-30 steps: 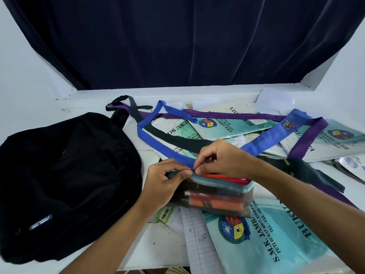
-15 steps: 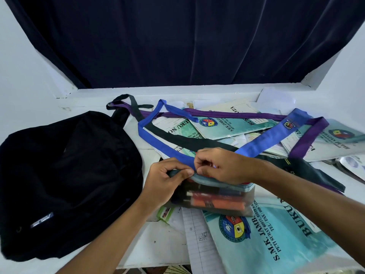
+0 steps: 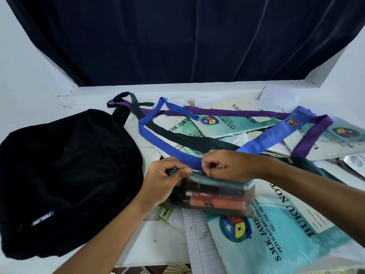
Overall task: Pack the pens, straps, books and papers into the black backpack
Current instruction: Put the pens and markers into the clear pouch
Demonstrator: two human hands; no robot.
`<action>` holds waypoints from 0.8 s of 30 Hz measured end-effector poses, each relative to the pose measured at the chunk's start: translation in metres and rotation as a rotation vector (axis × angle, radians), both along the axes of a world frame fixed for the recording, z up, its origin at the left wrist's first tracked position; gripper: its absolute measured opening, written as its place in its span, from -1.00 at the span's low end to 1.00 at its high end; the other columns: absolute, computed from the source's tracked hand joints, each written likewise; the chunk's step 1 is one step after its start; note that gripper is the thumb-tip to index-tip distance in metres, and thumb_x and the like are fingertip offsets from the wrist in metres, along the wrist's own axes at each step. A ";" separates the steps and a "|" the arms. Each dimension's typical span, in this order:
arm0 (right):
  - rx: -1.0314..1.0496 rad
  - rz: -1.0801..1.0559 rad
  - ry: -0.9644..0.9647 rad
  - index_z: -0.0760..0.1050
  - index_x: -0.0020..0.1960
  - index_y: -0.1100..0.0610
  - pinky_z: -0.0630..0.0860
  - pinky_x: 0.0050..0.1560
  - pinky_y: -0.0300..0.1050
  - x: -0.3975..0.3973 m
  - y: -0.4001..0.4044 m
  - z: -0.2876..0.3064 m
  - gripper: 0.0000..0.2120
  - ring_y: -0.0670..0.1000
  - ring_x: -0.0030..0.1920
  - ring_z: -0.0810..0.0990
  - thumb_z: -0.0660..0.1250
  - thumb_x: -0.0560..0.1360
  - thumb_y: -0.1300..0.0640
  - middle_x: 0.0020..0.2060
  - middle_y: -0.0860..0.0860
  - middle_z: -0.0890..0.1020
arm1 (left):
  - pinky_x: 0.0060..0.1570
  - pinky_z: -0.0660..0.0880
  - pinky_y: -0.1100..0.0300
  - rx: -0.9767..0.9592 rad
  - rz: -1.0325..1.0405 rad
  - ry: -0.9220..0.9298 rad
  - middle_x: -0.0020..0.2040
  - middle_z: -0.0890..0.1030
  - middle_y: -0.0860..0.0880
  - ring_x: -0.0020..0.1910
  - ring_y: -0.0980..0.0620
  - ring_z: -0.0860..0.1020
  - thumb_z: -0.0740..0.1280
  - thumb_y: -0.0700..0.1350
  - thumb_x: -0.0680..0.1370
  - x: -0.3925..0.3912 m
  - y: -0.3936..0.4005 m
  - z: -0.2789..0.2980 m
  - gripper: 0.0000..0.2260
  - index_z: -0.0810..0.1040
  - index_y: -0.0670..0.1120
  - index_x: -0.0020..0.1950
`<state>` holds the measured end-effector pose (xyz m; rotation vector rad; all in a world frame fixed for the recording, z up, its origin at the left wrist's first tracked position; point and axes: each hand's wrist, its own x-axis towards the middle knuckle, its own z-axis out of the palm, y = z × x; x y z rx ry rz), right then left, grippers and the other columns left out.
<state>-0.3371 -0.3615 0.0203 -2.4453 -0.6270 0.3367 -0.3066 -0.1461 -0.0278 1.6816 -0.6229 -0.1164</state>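
Right hand (image 3: 227, 165) slid left along the pouch (image 3: 213, 194) top.

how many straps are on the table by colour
blue strap: 1
purple strap: 1
black strap: 1
total: 3 straps, all lying loose over the books beside the black backpack

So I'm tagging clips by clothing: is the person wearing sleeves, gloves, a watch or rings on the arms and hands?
Nothing worn shows. The left hand and right hand are bare, with no gloves, and no rings visible on the fingers in view. Both forearms are bare as far as the frame's edge: no sleeve cuffs, watch or bracelet.
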 end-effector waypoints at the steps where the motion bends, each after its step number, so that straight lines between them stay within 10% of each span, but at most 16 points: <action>1: 0.022 -0.001 0.009 0.42 -0.22 0.07 0.36 -0.12 -0.28 -0.001 -0.004 -0.001 -0.81 -0.15 -0.21 0.38 0.26 0.54 0.26 -0.27 -0.10 0.46 | -0.19 0.50 0.28 0.002 0.004 0.004 -0.25 0.65 -0.05 -0.28 0.06 0.58 0.46 -0.20 0.43 0.001 0.001 0.000 -0.96 0.70 -0.08 -0.22; 10: 0.473 -0.093 0.340 0.61 -0.03 0.11 0.39 -0.01 -0.30 0.003 -0.005 0.006 -0.80 -0.12 -0.09 0.52 0.21 0.49 0.15 -0.09 0.01 0.62 | -0.19 0.52 0.21 -0.012 -0.037 -0.023 -0.22 0.65 -0.14 -0.26 -0.01 0.60 0.48 -0.12 0.41 0.008 0.002 0.003 -0.95 0.71 -0.09 -0.19; 16: 0.451 -0.118 0.389 0.60 -0.12 0.18 0.39 0.03 0.00 0.019 0.003 0.000 -0.66 -0.03 -0.09 0.52 0.14 0.55 0.01 -0.17 -0.02 0.62 | -0.20 0.52 0.25 -0.001 -0.043 -0.015 -0.21 0.66 -0.10 -0.27 0.08 0.59 0.46 -0.12 0.40 0.008 0.002 0.001 -0.96 0.70 -0.05 -0.19; 24: 0.311 -0.042 0.282 0.57 -0.17 0.15 0.44 -0.16 -0.30 0.019 0.009 0.004 -0.89 -0.14 -0.27 0.51 0.41 0.47 0.33 -0.25 0.01 0.59 | -0.20 0.52 0.27 -0.018 -0.033 0.000 -0.22 0.66 -0.09 -0.27 0.12 0.59 0.47 -0.09 0.41 0.007 0.002 -0.001 -0.91 0.69 -0.10 -0.20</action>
